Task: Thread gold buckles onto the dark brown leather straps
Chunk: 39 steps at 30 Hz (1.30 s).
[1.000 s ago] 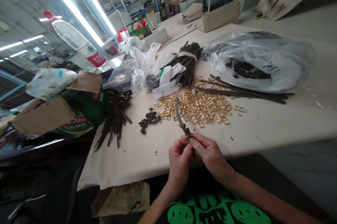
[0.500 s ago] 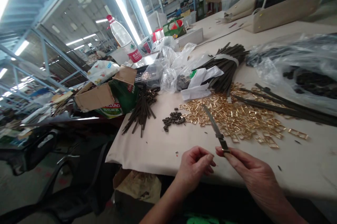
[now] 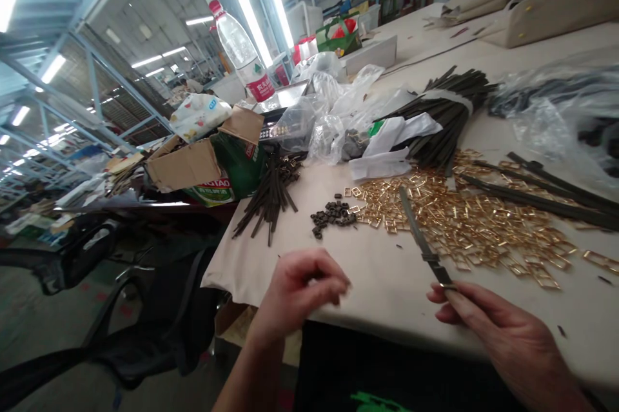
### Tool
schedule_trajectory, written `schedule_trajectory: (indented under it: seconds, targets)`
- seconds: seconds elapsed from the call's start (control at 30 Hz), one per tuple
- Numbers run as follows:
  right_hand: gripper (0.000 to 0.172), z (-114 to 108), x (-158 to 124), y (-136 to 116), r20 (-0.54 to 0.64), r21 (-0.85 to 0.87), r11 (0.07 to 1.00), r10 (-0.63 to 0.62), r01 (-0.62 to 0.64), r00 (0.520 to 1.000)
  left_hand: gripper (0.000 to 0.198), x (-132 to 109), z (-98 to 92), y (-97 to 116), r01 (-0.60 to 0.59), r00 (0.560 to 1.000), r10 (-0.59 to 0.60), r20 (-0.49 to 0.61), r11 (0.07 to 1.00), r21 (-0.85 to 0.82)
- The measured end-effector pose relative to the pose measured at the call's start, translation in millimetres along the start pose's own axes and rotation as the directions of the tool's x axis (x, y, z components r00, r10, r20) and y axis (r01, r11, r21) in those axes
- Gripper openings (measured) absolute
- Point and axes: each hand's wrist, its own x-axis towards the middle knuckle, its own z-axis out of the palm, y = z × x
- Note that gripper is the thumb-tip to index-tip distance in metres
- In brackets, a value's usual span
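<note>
The left fingers [image 3: 333, 268] have come away from the strap [image 3: 418, 233]

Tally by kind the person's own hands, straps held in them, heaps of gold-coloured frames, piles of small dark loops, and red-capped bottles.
Hands: 2 (left hand, right hand)
Held strap: 1
Heap of gold-coloured frames: 1
Pile of small dark loops: 1
Red-capped bottle: 1
Total: 6
</note>
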Motion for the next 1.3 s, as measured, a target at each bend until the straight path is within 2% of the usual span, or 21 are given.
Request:
schedule_trajectory:
  seconds: [0.07, 0.13, 0.23, 0.33, 0.53, 0.67, 0.7, 0.77, 0.83, 0.9, 1.0, 1.1, 1.2, 1.3]
  targets:
    - [0.029, 1.1, 0.2, -1.1, 0.007, -0.021, 1.000, -0.014, 0.014, 1.000, 0.013, 37.0, 3.0, -16.5, -0.096, 0.995, 0.097, 0.011, 0.944, 0.317]
    - [0.029, 3.0, 0.6, -3.1, 0.011, -0.028, 0.999, -0.017, 0.018, 1.000, 0.007, 65.4, 3.2, -36.0, -0.162, 0.985, 0.166, 0.046, 0.799, 0.579]
    - [0.030, 5.5, 0.9, -7.2, 0.011, -0.017, 1.000, -0.016, 0.016, 1.000, 0.012, 86.9, 0.0, -61.0, -0.198, 0.978, 0.174, 0.118, 0.568, 0.799]
    - [0.032, 5.7, -0.5, -11.4, 0.026, -0.024, 1.000, -0.018, 0.019, 0.999, 0.011, 91.5, -2.2, -70.6, -0.229, 0.970, 0.182, 0.159, 0.480, 0.847]
    - [0.031, 4.8, -5.7, -17.0, 0.075, -0.027, 0.999, -0.036, 0.039, 0.997, 0.010, 89.3, -3.3, -62.8, -0.271, 0.960, 0.193, 0.202, 0.472, 0.839]
    - [0.030, 5.0, -7.2, -18.7, 0.096, -0.023, 0.998, -0.052, 0.055, 0.994, 0.015, 79.4, 0.3, -60.3, -0.274, 0.961, 0.181, 0.211, 0.499, 0.822]
    - [0.030, 4.9, -7.4, -18.5, 0.104, -0.021, 0.998, -0.054, 0.056, 0.993, 0.016, 75.0, 3.2, -60.0, -0.273, 0.962, 0.172, 0.213, 0.540, 0.796]
    - [0.030, 4.6, -8.4, -17.8, 0.125, -0.015, 0.998, -0.057, 0.060, 0.990, 0.014, 64.2, 12.2, -58.8, -0.239, 0.969, 0.129, 0.210, 0.703, 0.670]
    - [0.030, 4.4, -10.4, -18.0, 0.150, -0.015, 0.998, -0.065, 0.068, 0.987, 0.011, 52.4, 25.2, -56.7, -0.113, 0.976, 0.019, 0.217, 0.897, 0.428]
    - [0.029, 4.4, -13.6, -20.1, 0.179, -0.030, 0.996, -0.077, 0.084, 0.981, 0.015, 40.8, 40.5, -54.3, 0.070, 0.960, -0.116, 0.254, 0.981, 0.183]
    - [0.028, 4.5, -19.0, -26.2, 0.219, -0.080, 0.989, -0.106, 0.126, 0.970, 0.025, 26.1, 64.0, -52.1, 0.254, 0.924, -0.219, 0.314, 0.965, -0.073]
    - [0.026, 3.5, -22.8, -31.8, 0.232, -0.109, 0.980, -0.135, 0.164, 0.963, 0.033, 15.6, 83.2, -52.1, 0.384, 0.893, -0.280, 0.353, 0.883, -0.270]
    - [0.023, 1.5, -25.1, -33.3, 0.232, -0.126, 0.967, -0.187, 0.220, 0.955, 0.036, 9.8, 95.1, -51.7, 0.497, 0.855, -0.364, 0.370, 0.782, -0.377]
    - [0.019, 0.6, -27.1, -31.8, 0.230, -0.161, 0.941, -0.257, 0.297, 0.939, 0.036, 7.4, 101.0, -48.9, 0.537, 0.834, -0.397, 0.383, 0.744, -0.398]
